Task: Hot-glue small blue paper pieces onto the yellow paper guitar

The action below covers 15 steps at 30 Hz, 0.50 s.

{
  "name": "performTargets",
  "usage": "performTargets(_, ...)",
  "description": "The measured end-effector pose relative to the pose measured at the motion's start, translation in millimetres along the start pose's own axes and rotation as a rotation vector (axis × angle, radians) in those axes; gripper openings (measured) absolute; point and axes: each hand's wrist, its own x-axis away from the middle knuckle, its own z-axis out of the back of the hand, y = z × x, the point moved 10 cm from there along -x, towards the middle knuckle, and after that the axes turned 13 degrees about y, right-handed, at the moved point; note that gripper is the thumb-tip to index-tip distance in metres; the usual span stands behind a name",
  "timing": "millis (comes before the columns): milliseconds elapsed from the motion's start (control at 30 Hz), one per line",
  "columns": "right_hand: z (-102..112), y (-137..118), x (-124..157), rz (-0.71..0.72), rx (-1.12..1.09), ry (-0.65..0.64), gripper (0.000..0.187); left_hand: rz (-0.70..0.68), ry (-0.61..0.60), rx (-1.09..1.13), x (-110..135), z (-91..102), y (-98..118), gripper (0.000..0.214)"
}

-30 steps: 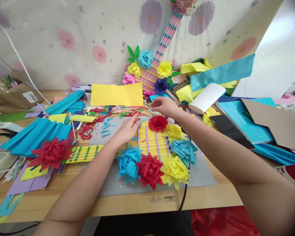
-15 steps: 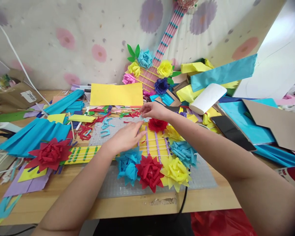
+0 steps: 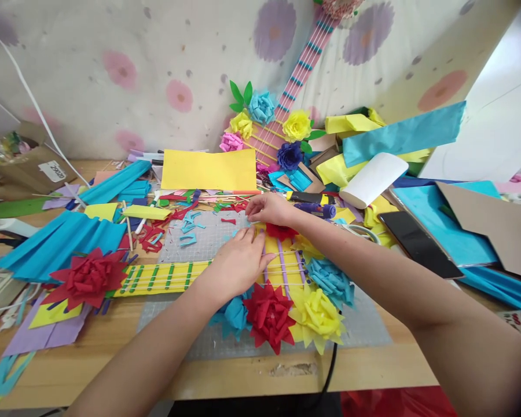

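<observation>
A yellow craft guitar [image 3: 198,267] with green frets, white strings and purple strips lies on a grey cutting mat [image 3: 367,321]. My left hand [image 3: 238,263] rests flat on its body, fingers together and stretched out. My right hand [image 3: 271,208] is bent at the upper edge of the body, fingertips pinched; the small thing there is hidden, perhaps a pale blue bit. Around the body sit a red paper flower [image 3: 271,315], a yellow paper flower [image 3: 319,318] and blue paper flowers [image 3: 332,281]. Another red flower [image 3: 89,278] tops the neck's end.
A pink flowered guitar [image 3: 301,75] leans on the wall. A yellow sheet [image 3: 208,169], blue crepe paper [image 3: 69,243] and paper scraps [image 3: 189,226] lie about. At right are a glue gun-like dark blue tool [image 3: 316,209], a phone [image 3: 419,244] and cardboard [image 3: 495,226].
My left hand has slid right and lies further over the guitar body, covering part of the lower blue flower. My right hand stays at the upper edge. The whole view has shifted slightly.
</observation>
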Motion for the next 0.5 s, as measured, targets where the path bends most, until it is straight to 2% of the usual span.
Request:
performTargets(200, -5.1, 2.4, 1.5, -0.013, -0.002, -0.022, 0.010, 0.015, -0.062, -0.032, 1.2, 3.3, 1.9, 0.048)
performTargets(333, -8.3, 3.9, 2.6, -0.057, -0.039, -0.057, 0.011, 0.014, -0.057, 0.003, 2.1, 3.4, 2.1, 0.046)
performTargets(500, -5.0, -1.6, 4.8, -0.057, 0.012, -0.062, 0.015, 0.040, -0.025, 0.210, 2.1, 14.2, -6.7, 0.037)
